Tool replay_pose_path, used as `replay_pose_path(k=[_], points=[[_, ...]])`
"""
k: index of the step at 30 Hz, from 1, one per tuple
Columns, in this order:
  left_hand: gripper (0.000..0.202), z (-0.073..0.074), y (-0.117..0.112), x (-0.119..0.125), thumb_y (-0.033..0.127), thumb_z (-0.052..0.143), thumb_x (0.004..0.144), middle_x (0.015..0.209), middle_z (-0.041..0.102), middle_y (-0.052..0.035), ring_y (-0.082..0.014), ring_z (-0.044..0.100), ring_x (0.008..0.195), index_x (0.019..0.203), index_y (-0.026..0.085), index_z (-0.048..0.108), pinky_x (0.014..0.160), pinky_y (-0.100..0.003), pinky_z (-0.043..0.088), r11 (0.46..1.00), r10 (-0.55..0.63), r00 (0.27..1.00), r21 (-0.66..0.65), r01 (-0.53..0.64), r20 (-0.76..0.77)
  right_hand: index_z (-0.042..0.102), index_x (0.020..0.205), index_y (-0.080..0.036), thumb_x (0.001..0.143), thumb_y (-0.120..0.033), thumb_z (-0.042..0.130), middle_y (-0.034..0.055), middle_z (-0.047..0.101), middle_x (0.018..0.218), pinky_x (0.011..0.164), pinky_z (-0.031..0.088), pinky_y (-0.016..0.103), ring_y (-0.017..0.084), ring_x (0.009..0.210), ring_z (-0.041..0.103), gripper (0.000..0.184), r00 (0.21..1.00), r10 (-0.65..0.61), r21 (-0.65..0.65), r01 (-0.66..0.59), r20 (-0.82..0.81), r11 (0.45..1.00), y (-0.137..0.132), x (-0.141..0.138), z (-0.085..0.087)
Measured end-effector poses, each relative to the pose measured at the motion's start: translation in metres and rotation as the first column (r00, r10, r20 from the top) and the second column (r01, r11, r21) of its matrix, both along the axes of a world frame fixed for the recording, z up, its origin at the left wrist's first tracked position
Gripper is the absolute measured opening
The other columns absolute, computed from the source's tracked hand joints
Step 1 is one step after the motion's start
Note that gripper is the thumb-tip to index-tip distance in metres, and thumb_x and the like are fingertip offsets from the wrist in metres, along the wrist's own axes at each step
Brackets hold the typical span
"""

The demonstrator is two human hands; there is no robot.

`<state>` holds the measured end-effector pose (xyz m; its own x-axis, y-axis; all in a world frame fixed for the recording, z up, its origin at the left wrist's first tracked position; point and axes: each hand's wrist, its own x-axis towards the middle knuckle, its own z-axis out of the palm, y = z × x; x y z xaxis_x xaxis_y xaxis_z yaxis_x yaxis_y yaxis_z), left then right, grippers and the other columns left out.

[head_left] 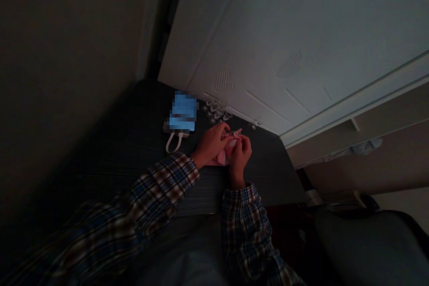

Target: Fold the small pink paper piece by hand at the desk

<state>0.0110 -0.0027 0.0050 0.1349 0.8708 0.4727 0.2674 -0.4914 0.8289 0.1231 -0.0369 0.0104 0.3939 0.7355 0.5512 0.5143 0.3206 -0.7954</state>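
Observation:
A pink piece of what looks like soft cloth (221,157), with a paler patch in its middle, lies on the dark tabletop under my hands. My left hand (212,142) has its fingers curled closed on the upper left part of the pink cloth. At the right edge, my right hand (240,156) pinches it between thumb and fingers. Something small and shiny shows between the fingertips, too dim to make out. Beyond my hands sits a cluster of small, clear, ring-like pieces (216,111), and one similar piece (254,125) lies apart to the right.
A phone-like device with a blurred blue screen (182,114) and a pale loop strap (172,143) lies left of my hands. A white panel with raised hearts (288,35) borders the dark table (134,143) at the back. A dark chair (365,241) stands at the lower right.

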Motion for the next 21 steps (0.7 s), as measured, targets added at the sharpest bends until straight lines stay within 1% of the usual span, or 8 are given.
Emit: replay_pose_path(k=[5, 9, 14, 17, 19, 21], points=[[0.012, 0.0002, -0.001, -0.0001, 0.021, 0.056, 0.082, 0.093, 0.061, -0.0026, -0.016, 0.058, 0.083, 0.094, 0.019, 0.056, 0.072, -0.027, 0.044, 1.0, -0.023, 0.999, 0.004, 0.023, -0.046, 0.061, 0.087, -0.015, 0.085, -0.031, 0.045, 0.003, 0.063, 0.088, 0.08, 0.044, 0.027, 0.014, 0.083, 0.058, 0.022, 1.0, 0.006, -0.009, -0.006, -0.013, 1.0, -0.0008, -0.0012, 0.0017], [0.011, 0.0009, -0.0028, -0.0009, 0.02, 0.055, 0.083, 0.095, 0.061, -0.0032, -0.0165, 0.058, 0.085, 0.094, 0.019, 0.058, 0.073, -0.027, 0.044, 0.999, -0.026, 0.999, 0.021, 0.027, -0.038, 0.061, 0.088, -0.014, 0.086, -0.031, 0.045, 0.0032, 0.063, 0.088, 0.08, 0.044, 0.027, 0.014, 0.082, 0.058, 0.023, 1.0, 0.005, -0.006, -0.005, -0.006, 1.0, -0.0014, -0.0007, 0.0014], [0.01, 0.0032, -0.0029, -0.0035, 0.023, 0.05, 0.086, 0.093, 0.062, -0.0034, -0.017, 0.058, 0.086, 0.089, 0.019, 0.059, 0.075, -0.028, 0.044, 0.999, -0.045, 0.998, 0.021, 0.046, -0.046, 0.06, 0.088, -0.014, 0.086, -0.031, 0.045, 0.0032, 0.063, 0.088, 0.08, 0.044, 0.027, 0.014, 0.083, 0.058, 0.023, 1.0, 0.008, 0.0, -0.008, -0.008, 1.0, -0.0024, -0.0007, 0.0018], [0.014, 0.0041, -0.0025, -0.0043, 0.026, 0.048, 0.088, 0.089, 0.062, -0.0037, -0.0172, 0.058, 0.084, 0.084, 0.018, 0.059, 0.075, -0.028, 0.043, 0.999, -0.042, 0.997, 0.008, 0.043, -0.071, 0.06, 0.087, -0.014, 0.086, -0.032, 0.046, 0.0031, 0.063, 0.087, 0.08, 0.044, 0.027, 0.014, 0.082, 0.058, 0.023, 1.0, 0.009, 0.0, -0.009, -0.017, 1.0, -0.0024, -0.0012, 0.0019], [0.017, 0.0038, -0.0024, -0.0037, 0.027, 0.046, 0.089, 0.088, 0.062, -0.004, -0.0173, 0.058, 0.084, 0.083, 0.018, 0.059, 0.075, -0.029, 0.043, 0.999, -0.042, 0.997, 0.01, 0.043, -0.064, 0.06, 0.087, -0.015, 0.086, -0.033, 0.045, 0.0033, 0.063, 0.087, 0.079, 0.044, 0.027, 0.015, 0.082, 0.058, 0.024, 1.0, -0.005, -0.007, 0.005, -0.011, 1.0, -0.002, -0.001, 0.0014], [0.016, 0.0031, -0.0023, -0.0025, 0.029, 0.048, 0.089, 0.089, 0.062, -0.0041, -0.0174, 0.058, 0.085, 0.087, 0.018, 0.059, 0.075, -0.029, 0.044, 0.999, -0.046, 0.998, 0.004, 0.046, -0.037, 0.06, 0.088, -0.015, 0.086, -0.033, 0.045, 0.0033, 0.063, 0.088, 0.08, 0.044, 0.027, 0.015, 0.083, 0.057, 0.024, 1.0, -0.01, -0.012, 0.01, -0.007, 1.0, -0.0016, -0.0003, 0.0006]])
